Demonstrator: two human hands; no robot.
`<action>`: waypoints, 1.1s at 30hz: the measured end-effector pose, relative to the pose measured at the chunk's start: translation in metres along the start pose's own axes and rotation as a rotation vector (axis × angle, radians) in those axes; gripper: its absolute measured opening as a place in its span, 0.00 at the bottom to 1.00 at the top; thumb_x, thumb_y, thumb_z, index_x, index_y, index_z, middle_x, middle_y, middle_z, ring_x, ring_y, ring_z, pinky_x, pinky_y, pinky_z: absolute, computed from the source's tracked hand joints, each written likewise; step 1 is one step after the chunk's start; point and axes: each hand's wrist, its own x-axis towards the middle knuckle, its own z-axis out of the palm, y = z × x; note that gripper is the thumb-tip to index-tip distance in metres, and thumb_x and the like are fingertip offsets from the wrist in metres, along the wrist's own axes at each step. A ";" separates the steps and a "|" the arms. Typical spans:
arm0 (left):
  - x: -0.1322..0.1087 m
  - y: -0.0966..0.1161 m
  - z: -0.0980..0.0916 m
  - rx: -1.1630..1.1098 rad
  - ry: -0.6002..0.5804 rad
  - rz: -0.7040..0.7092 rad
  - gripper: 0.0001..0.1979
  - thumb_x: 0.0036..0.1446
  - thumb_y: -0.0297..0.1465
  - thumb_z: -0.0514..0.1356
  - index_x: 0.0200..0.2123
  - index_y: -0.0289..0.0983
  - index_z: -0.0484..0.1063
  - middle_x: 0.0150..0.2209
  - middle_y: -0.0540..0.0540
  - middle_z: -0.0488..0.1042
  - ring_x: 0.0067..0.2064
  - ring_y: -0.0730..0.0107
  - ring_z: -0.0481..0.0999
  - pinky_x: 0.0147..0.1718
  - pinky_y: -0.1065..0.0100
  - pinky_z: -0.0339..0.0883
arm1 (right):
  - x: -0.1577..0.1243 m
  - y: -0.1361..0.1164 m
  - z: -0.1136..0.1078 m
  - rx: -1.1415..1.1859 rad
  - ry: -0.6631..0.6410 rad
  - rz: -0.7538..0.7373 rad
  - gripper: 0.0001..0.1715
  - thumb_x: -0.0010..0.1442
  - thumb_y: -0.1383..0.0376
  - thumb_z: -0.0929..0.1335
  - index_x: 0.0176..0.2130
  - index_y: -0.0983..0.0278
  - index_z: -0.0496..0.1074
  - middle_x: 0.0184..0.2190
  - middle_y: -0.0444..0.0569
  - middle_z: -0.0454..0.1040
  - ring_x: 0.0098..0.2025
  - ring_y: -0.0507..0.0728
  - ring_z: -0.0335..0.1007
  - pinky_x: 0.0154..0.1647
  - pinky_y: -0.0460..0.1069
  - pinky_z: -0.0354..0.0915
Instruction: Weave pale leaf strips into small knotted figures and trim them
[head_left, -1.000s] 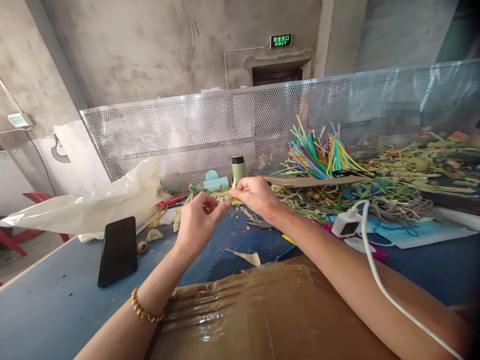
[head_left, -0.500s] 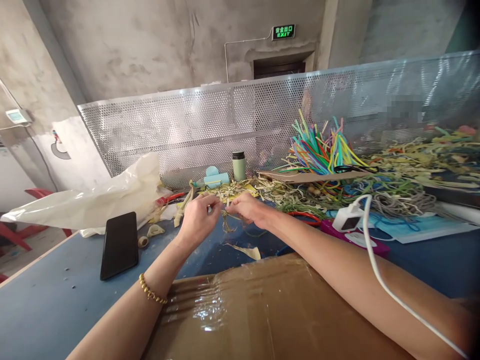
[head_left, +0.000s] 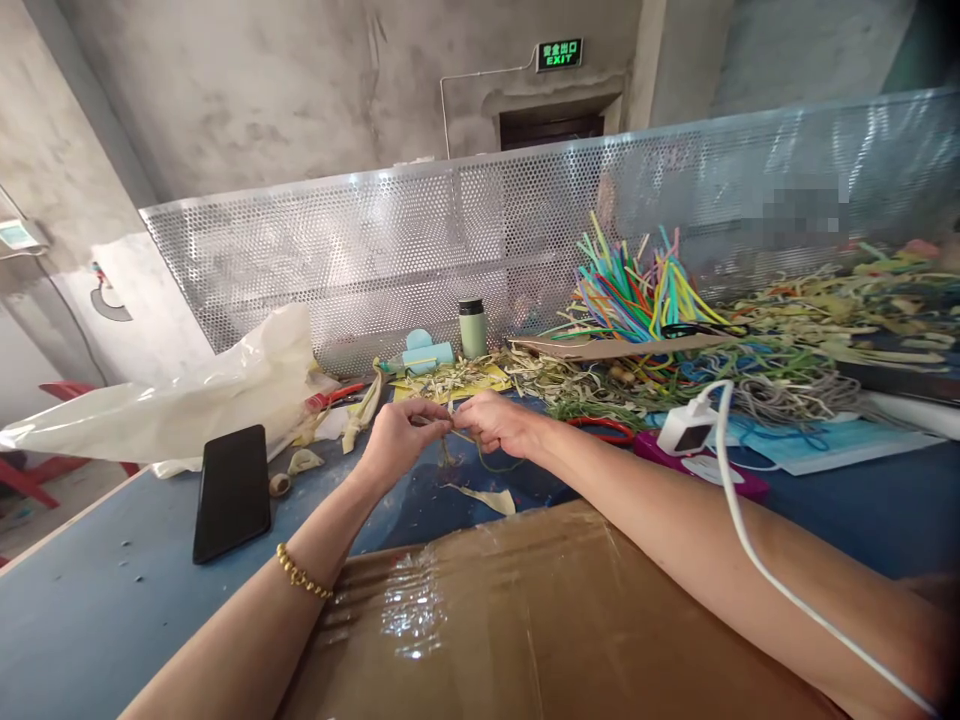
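Hands (head_left: pixel 401 438) (head_left: pixel 501 424) in narrow pinch on thin strands (head_left: pixel 445 452)

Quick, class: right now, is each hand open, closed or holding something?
Left hand: closed, pinching thin strands.
Right hand: closed, apparently pinching the thin strands too.

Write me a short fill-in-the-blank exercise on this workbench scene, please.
The left hand and right hand are close together above a tabletop coloured ____.
The gold-coloured bracelet is on the person's ____ side.
The green tumbler has a lid coloured ____.
The lit sign says, in English, ____.
Missing words: blue; left; black; EXIT.
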 end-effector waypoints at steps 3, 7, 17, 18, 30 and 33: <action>0.002 -0.007 0.002 -0.006 0.026 0.013 0.07 0.46 0.34 0.65 0.27 0.35 0.78 0.23 0.49 0.75 0.24 0.73 0.67 0.24 0.72 0.58 | -0.001 0.000 0.004 -0.080 -0.038 -0.014 0.20 0.54 0.70 0.66 0.21 0.62 0.50 0.12 0.32 0.45 0.14 0.43 0.36 0.14 0.41 0.40; 0.003 -0.017 0.008 -0.025 -0.017 0.005 0.06 0.44 0.32 0.65 0.25 0.34 0.77 0.23 0.49 0.74 0.25 0.73 0.67 0.25 0.72 0.59 | -0.001 0.002 0.008 -0.515 0.054 0.013 0.21 0.56 0.69 0.65 0.20 0.61 0.48 0.13 0.34 0.45 0.14 0.45 0.40 0.16 0.43 0.45; 0.004 -0.045 0.021 0.160 -0.185 -0.092 0.03 0.42 0.28 0.62 0.23 0.34 0.76 0.20 0.50 0.72 0.24 0.73 0.65 0.24 0.72 0.57 | 0.000 0.005 0.003 -0.980 0.151 -0.064 0.05 0.45 0.71 0.71 0.23 0.65 0.70 0.25 0.52 0.74 0.32 0.57 0.71 0.24 0.45 0.54; 0.005 -0.045 0.021 0.206 -0.189 -0.079 0.03 0.42 0.28 0.62 0.23 0.34 0.76 0.20 0.50 0.72 0.25 0.73 0.65 0.24 0.72 0.57 | -0.003 0.002 0.002 -0.995 0.133 -0.063 0.03 0.46 0.71 0.71 0.25 0.66 0.72 0.26 0.52 0.75 0.33 0.57 0.72 0.24 0.45 0.55; 0.003 -0.036 0.018 0.053 -0.150 -0.163 0.05 0.41 0.30 0.63 0.23 0.33 0.76 0.22 0.50 0.73 0.26 0.73 0.66 0.29 0.70 0.58 | -0.013 0.001 0.017 -1.102 -0.040 0.012 0.08 0.51 0.67 0.68 0.29 0.70 0.76 0.21 0.53 0.76 0.19 0.53 0.68 0.16 0.45 0.58; 0.001 -0.030 0.019 -0.136 -0.167 -0.246 0.07 0.38 0.31 0.66 0.21 0.33 0.75 0.21 0.50 0.73 0.25 0.74 0.66 0.29 0.70 0.59 | -0.014 0.000 0.019 -1.133 -0.038 0.003 0.08 0.50 0.68 0.67 0.29 0.71 0.76 0.22 0.55 0.77 0.19 0.54 0.68 0.15 0.44 0.57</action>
